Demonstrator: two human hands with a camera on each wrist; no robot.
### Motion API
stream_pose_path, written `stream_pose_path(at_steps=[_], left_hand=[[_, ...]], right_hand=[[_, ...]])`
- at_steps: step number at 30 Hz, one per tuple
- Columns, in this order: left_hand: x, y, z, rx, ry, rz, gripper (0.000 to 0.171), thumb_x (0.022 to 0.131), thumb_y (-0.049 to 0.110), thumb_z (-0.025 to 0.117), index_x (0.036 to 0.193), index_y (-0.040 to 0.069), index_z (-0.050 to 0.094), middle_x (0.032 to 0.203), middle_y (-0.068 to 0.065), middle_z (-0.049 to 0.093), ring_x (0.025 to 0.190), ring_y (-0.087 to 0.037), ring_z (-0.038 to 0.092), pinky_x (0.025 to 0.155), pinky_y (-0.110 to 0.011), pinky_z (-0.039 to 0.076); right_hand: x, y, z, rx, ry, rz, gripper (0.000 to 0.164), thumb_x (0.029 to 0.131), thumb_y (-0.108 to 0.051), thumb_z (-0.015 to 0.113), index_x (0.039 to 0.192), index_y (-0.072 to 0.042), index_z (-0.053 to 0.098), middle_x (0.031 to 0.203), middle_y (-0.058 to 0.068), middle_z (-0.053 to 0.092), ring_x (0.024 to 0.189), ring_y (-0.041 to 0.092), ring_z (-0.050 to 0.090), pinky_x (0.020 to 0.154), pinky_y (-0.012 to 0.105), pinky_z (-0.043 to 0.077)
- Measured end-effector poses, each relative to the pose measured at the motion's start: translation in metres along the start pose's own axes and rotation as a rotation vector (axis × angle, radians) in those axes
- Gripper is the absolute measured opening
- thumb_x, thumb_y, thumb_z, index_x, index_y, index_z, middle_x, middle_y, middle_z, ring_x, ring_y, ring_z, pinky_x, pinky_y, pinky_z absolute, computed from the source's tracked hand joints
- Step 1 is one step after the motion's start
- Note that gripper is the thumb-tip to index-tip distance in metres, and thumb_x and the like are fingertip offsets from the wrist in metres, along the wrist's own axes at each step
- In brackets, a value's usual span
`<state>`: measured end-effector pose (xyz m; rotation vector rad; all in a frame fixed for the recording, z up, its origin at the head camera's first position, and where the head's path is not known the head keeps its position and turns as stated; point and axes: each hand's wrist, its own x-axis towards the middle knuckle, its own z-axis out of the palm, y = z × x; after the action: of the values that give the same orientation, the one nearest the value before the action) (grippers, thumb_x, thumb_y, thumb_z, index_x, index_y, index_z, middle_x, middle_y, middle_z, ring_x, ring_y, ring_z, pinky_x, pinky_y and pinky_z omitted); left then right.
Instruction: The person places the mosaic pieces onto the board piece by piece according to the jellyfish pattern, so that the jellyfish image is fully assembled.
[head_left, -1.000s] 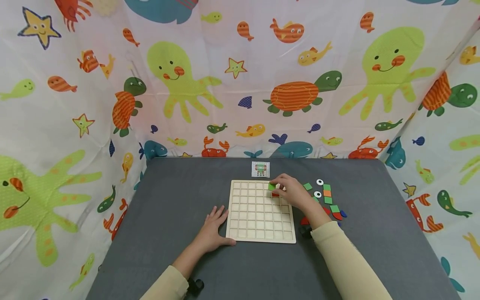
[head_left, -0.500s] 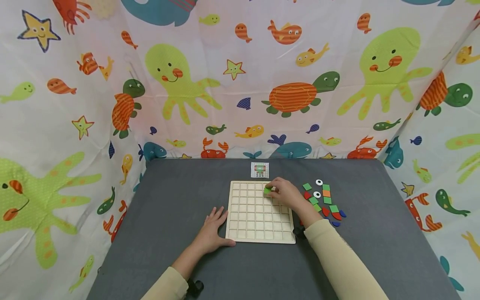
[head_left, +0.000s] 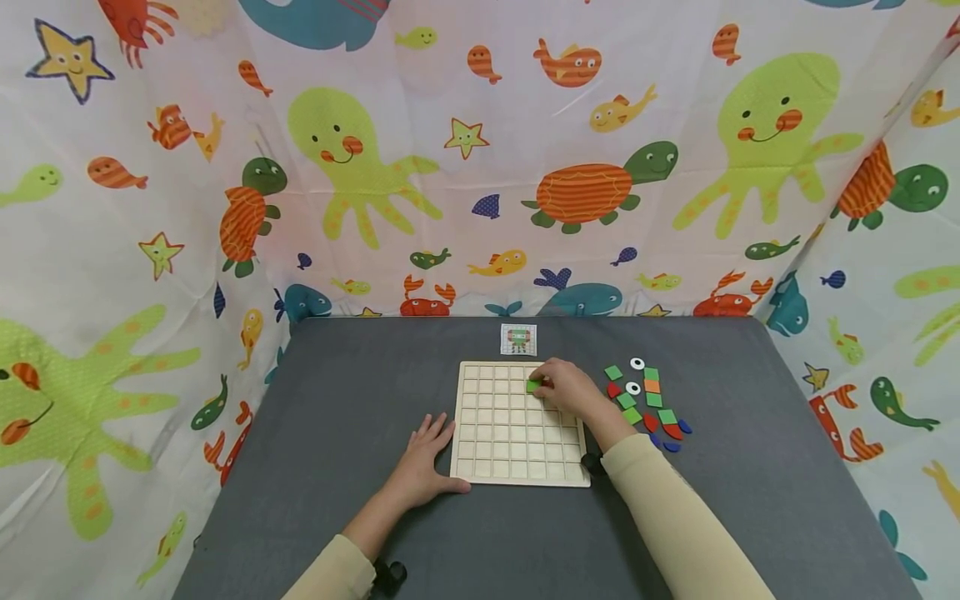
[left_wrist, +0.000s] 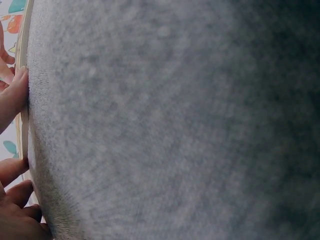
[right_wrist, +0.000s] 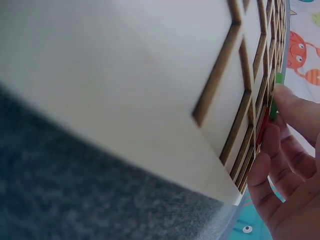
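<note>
A pale wooden board with a grid of square recesses lies on the dark grey table. Over its far right part, my right hand pinches a green square tile between thumb and fingers. In the right wrist view the green tile shows between the fingertips, just above the grid. A red piece is at the board near those fingers; the hand hides it in the head view. My left hand rests at the board's near left corner, fingers extended, thumb by the front edge. The left wrist view shows fingertips at the board's side.
Right of the board lie loose pieces: green squares, an orange square, white rings, red pieces and blue pieces. A small printed card lies behind the board. A sea-animal curtain hangs behind the table.
The right hand has carried the green tile left and slightly nearer across the grid. The red piece once visible beneath it is now covered in the head view. The left hand stays put.
</note>
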<state>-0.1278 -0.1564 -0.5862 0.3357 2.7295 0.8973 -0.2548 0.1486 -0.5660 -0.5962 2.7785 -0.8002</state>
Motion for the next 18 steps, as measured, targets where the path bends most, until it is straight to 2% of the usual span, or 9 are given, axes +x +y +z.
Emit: stream_pose_path(at_steps=[5, 11, 18], left_hand=[[0.0007, -0.0002, 0.0011, 0.003, 0.0, -0.005, 0.113, 0.069, 0.048, 0.091, 0.158, 0.009, 0.034, 0.167, -0.012, 0.023, 0.157, -0.037, 0.008, 0.123, -0.061, 0.015], [0.0008, -0.001, 0.0019, 0.01, 0.003, -0.007, 0.113, 0.068, 0.048, 0.091, 0.158, 0.01, 0.034, 0.167, -0.011, 0.024, 0.157, -0.037, 0.008, 0.123, -0.061, 0.015], [-0.0005, -0.0017, 0.0007, 0.002, -0.009, -0.01, 0.113, 0.069, 0.048, 0.091, 0.159, 0.012, 0.033, 0.168, -0.009, 0.022, 0.157, -0.035, 0.007, 0.124, -0.06, 0.015]], right_hand=[[0.0023, -0.0008, 0.001, -0.032, -0.004, 0.009, 0.026, 0.094, -0.019, 0.073, 0.12, -0.013, 0.073, 0.119, 0.008, 0.064, 0.099, 0.021, 0.064, 0.088, 0.041, 0.055], [0.0032, -0.0027, -0.0006, -0.038, -0.021, 0.005, 0.03, 0.093, -0.02, 0.075, 0.122, -0.014, 0.072, 0.115, 0.007, 0.063, 0.094, 0.02, 0.061, 0.083, 0.04, 0.055], [-0.0006, -0.0032, -0.0083, 0.023, -0.026, 0.004, 0.031, 0.093, -0.018, 0.074, 0.124, -0.013, 0.071, 0.119, 0.005, 0.066, 0.1, 0.022, 0.064, 0.087, 0.042, 0.056]])
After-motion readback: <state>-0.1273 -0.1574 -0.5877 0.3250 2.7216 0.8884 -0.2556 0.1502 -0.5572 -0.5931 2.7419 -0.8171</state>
